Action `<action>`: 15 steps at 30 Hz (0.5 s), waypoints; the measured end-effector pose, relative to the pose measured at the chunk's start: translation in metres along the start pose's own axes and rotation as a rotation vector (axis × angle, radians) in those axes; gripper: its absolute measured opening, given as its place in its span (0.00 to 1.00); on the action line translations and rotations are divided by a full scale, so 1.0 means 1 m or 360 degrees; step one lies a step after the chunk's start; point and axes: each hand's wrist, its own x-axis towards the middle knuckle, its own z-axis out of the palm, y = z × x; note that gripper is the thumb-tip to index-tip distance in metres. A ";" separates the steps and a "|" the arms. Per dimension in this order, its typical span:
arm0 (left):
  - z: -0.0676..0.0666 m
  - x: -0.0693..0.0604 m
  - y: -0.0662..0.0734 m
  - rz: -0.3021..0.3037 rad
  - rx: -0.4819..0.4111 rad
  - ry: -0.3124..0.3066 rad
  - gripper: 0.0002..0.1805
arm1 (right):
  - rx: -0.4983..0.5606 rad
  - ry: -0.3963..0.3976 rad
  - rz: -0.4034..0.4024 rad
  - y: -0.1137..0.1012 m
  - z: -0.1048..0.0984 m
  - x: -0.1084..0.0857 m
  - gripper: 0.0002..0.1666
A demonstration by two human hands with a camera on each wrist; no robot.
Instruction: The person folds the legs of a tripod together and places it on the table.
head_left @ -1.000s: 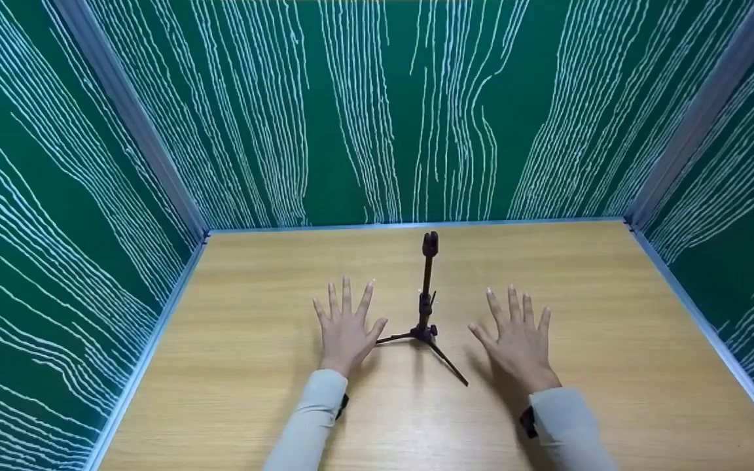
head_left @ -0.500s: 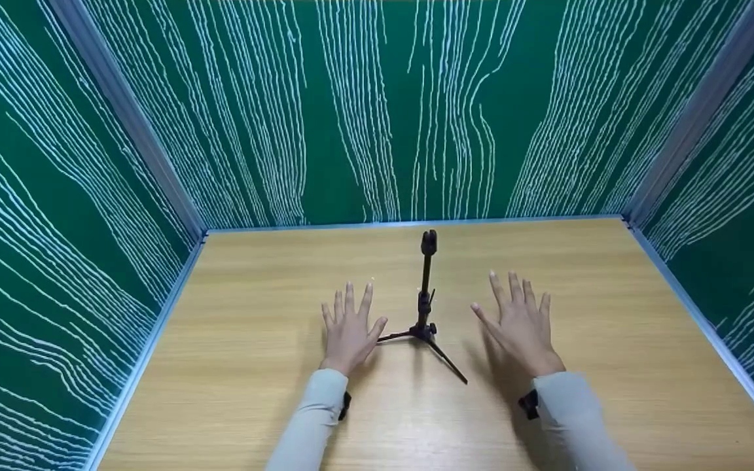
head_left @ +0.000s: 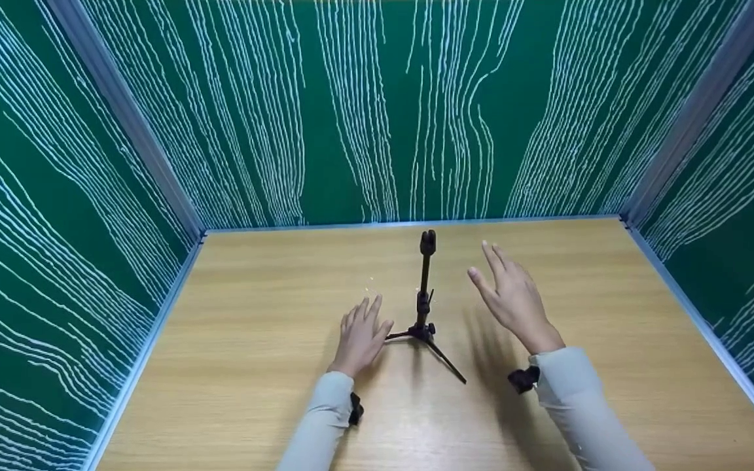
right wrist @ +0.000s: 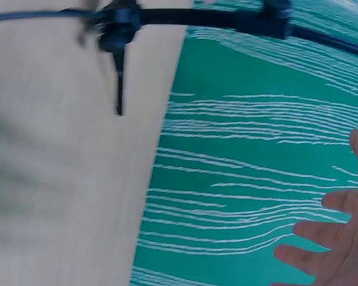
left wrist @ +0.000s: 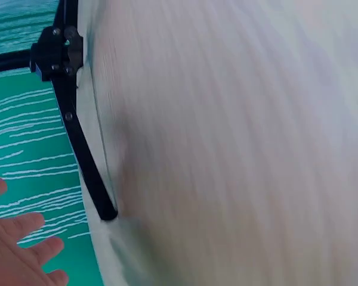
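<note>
A black tripod stand (head_left: 423, 301) stands upright on the wooden table, its legs spread. Left of it, my left hand (head_left: 359, 337) has its fingers extended, the thumb close to the end of one leg; whether they touch I cannot tell. My right hand (head_left: 513, 297) is raised to the right of the pole, fingers extended and holding nothing. In the left wrist view, a tripod leg (left wrist: 83, 143) lies beyond the fingers of my left hand (left wrist: 15, 250). The right wrist view has the tripod (right wrist: 191, 16) across the top and my right hand (right wrist: 340, 244) at the lower right.
Green panels with white wavy lines (head_left: 344, 163) rise behind the wooden table (head_left: 252, 392) and on both sides. Metal posts (head_left: 131, 111) stand at the two back corners, and a pale rail runs along the table's edges. Each wrist carries a small black device (head_left: 523, 379).
My right hand has lifted and moved forward, its fingers closer together. My left hand has shifted slightly right and turned, its fingers also less spread. The tripod stands where it was.
</note>
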 end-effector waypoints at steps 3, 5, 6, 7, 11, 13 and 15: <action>0.005 -0.001 0.002 -0.0010 -0.0087 -0.0026 0.33 | 0.0094 0.0012 -0.0029 -0.009 -0.005 0.004 0.41; 0.009 -0.002 0.004 -0.0008 -0.0134 -0.0044 0.33 | 0.0152 0.0013 -0.0038 -0.015 -0.008 0.006 0.41; 0.011 -0.002 0.005 -0.0002 -0.0153 -0.0050 0.33 | 0.0185 0.0013 -0.0040 -0.019 -0.010 0.007 0.41; 0.013 -0.002 0.006 0.0008 -0.0176 -0.0052 0.33 | 0.0217 0.0016 -0.0046 -0.022 -0.011 0.009 0.40; 0.020 -0.001 0.011 0.0057 -0.0292 -0.0034 0.31 | 0.0368 0.0066 -0.0104 -0.035 -0.017 0.014 0.37; 0.023 0.000 0.012 0.0076 -0.0344 -0.0026 0.30 | 0.0428 0.0108 -0.0144 -0.042 -0.019 0.016 0.35; 0.025 0.000 0.013 0.0082 -0.0400 -0.0021 0.28 | 0.0487 0.0135 -0.0171 -0.049 -0.022 0.019 0.33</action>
